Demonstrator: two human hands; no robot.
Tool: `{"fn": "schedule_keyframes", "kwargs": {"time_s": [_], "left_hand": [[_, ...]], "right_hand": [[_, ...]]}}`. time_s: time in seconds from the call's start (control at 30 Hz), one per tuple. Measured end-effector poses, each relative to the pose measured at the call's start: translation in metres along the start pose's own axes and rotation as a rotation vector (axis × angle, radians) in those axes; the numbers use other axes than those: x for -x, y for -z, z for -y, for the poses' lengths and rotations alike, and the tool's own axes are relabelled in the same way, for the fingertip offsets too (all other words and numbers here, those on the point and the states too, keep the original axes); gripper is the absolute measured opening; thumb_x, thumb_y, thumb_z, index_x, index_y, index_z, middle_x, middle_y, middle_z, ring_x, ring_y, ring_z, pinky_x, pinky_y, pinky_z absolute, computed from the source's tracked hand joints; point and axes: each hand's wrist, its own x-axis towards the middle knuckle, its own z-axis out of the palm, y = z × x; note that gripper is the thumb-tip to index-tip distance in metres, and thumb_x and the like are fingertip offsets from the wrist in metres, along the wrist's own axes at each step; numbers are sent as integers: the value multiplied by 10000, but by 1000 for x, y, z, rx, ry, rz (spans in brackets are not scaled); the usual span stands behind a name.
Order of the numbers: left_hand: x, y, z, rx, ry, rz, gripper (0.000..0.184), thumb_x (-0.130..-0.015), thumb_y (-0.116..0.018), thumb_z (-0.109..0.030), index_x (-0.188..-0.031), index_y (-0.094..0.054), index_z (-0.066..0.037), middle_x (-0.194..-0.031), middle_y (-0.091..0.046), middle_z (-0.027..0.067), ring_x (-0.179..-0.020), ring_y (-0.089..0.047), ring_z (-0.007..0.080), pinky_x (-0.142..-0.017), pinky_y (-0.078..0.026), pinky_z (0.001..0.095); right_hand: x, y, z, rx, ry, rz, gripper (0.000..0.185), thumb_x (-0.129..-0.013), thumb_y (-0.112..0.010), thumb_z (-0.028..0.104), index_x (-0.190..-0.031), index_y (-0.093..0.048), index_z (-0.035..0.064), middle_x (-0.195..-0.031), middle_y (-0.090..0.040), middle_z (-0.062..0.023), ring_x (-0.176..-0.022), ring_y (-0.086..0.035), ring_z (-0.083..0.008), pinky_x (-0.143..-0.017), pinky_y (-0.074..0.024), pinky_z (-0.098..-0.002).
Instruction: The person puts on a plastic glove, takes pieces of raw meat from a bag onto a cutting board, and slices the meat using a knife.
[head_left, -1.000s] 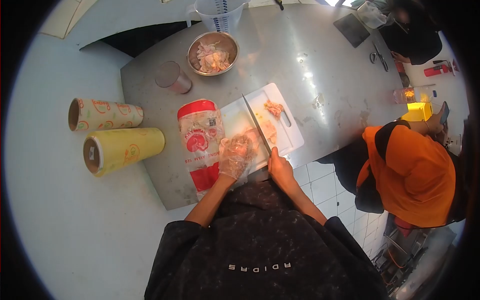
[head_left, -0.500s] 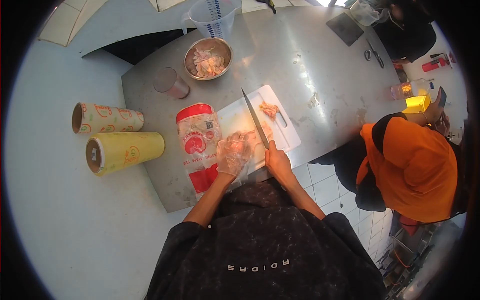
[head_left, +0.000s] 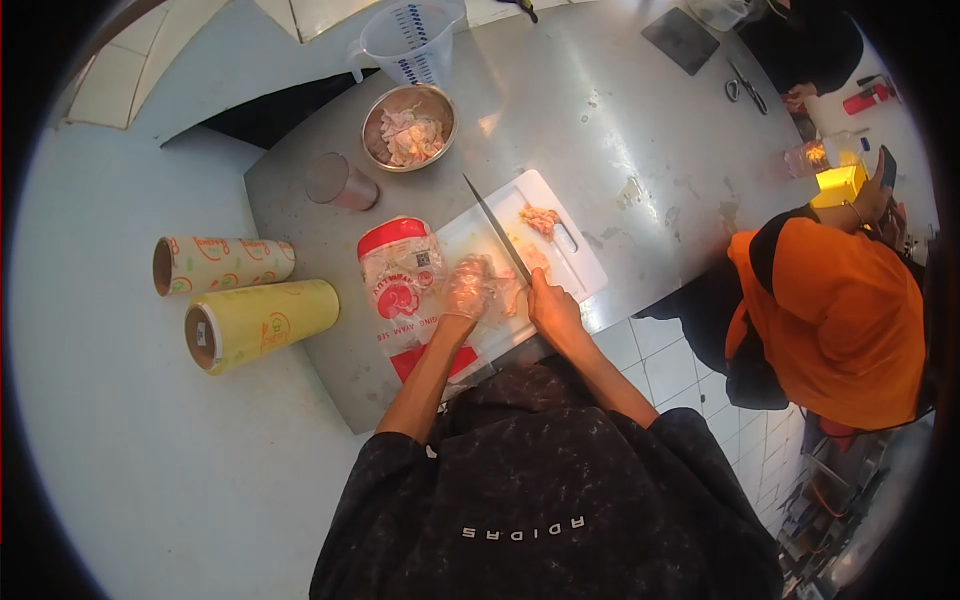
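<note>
My right hand (head_left: 553,308) is closed round the handle of a long kitchen knife (head_left: 497,226), whose blade slants up and left across the white cutting board (head_left: 582,268). My left hand (head_left: 467,288), in a clear plastic glove, is curled at the edge of a piece of raw chicken (head_left: 513,294) on the board; its fingertips are partly hidden. A small heap of chopped chicken (head_left: 540,220) lies near the board's handle slot. Left of my gloved hand is a red and white plastic chicken packet (head_left: 398,295), overlapping the board's left side.
Beyond the packet stand a tumbler (head_left: 342,182), a metal bowl (head_left: 447,146) of raw chicken and a measuring jug (head_left: 408,42). Two wrap rolls (head_left: 262,325) lie left. Scissors (head_left: 748,90) lie far right, near a person in orange (head_left: 840,310) holding a phone.
The knife has tilted further left, its tip shifting left. My left hand has drawn in more compactly by the chicken. The whole view has shifted slightly.
</note>
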Motion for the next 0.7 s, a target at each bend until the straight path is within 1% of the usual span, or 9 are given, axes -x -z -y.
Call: {"fn": "schedule_keyframes", "kwargs": {"time_s": [0.03,0.13,0.23,0.33,0.43,0.53,0.6,0.63,0.7], "left_hand": [[-2,4,1,-7,35,22,234,-837,-600,-236,-933,-634,-26,-965,-661,180,-888,-641,371,-809,-527,443],[0,48,-7,102,92,93,183,-857,-590,-195,-920,-612,-25,-882,-668,144,-816,-656,303,-735,-528,386],[12,55,0,964,263,134,156,-877,-607,-188,-885,-577,-36,-800,-651,76,-735,-634,187,-650,-501,318],[18,80,-13,896,202,111,116,-935,-605,-158,-915,-586,-46,-854,-624,51,-773,-611,148,-646,-506,291],[19,85,-30,1113,365,35,162,-886,-658,-155,-831,-537,-62,-770,-627,18,-661,-586,104,-622,-482,241],[17,113,-74,1189,352,-32,168,-909,-661,-148,-829,-533,-75,-793,-624,20,-668,-584,100,-650,-514,244],[16,116,-94,1406,299,-154,182,-915,-668,-149,-820,-532,-75,-822,-628,34,-682,-595,104,-669,-537,261],[16,115,-99,1515,270,-211,189,-918,-671,-149,-815,-531,-75,-836,-630,40,-689,-600,106,-678,-549,270],[18,83,-84,1554,281,-255,182,-924,-666,-153,-835,-536,-62,-862,-634,50,-709,-616,117,-696,-565,293]], "right_hand": [[3,3,-1,-2,-9,2,234,-954,-482,202,-1115,-427,42,-717,-624,-309,-720,-618,-523,-672,-478,-610],[16,13,-10,4,-46,17,206,-954,-482,209,-1083,-442,54,-726,-629,-305,-724,-623,-517,-676,-484,-608],[27,23,-26,30,-104,7,184,-954,-486,215,-1055,-450,65,-733,-636,-296,-729,-628,-511,-682,-490,-607],[36,36,-36,37,-114,-52,192,-958,-506,234,-1033,-462,63,-745,-638,-299,-747,-623,-518,-678,-483,-606],[45,48,-34,7,-116,-53,190,-959,-511,236,-1006,-470,56,-750,-638,-303,-747,-615,-526,-680,-480,-605],[55,56,-28,-59,-109,-88,190,-961,-524,219,-985,-476,37,-760,-639,-302,-749,-611,-525,-663,-467,-591],[59,54,-31,-127,-78,-134,192,-961,-515,222,-986,-468,38,-725,-629,-291,-738,-612,-517,-657,-467,-594],[59,55,-33,-161,-67,-157,192,-961,-510,223,-987,-464,38,-708,-625,-285,-733,-613,-514,-654,-467,-595],[63,59,-33,-201,-67,-184,198,-961,-514,223,-990,-466,33,-709,-625,-283,-731,-609,-513,-646,-459,-596]]}}
